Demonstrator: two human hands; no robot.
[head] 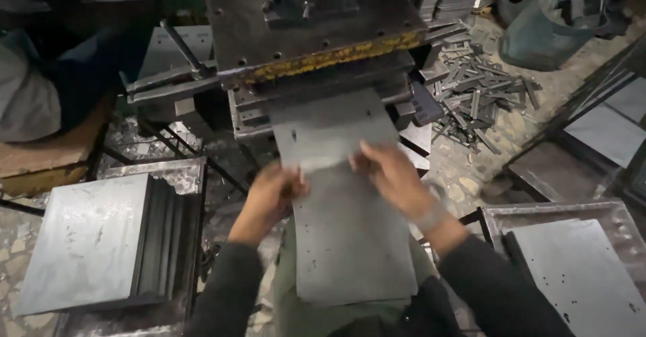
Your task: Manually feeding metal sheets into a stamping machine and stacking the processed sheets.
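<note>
A long grey metal sheet (350,236) with small punched holes lies lengthwise from my lap into the mouth of a press machine (316,34). My left hand (269,196) grips the sheet's left edge about halfway along. On top of the sheet near its right edge, my right hand (390,175) lies with fingers curled on the metal. The sheet's far end sits under the press's dark upper block with a worn yellow edge (336,58).
A stack of grey sheets (87,243) rests on a stand at my left. Another sheet (579,270) lies in a tray at right. Scrap metal strips (478,95) litter the floor beyond. A lever (182,48) juts from the press's left side.
</note>
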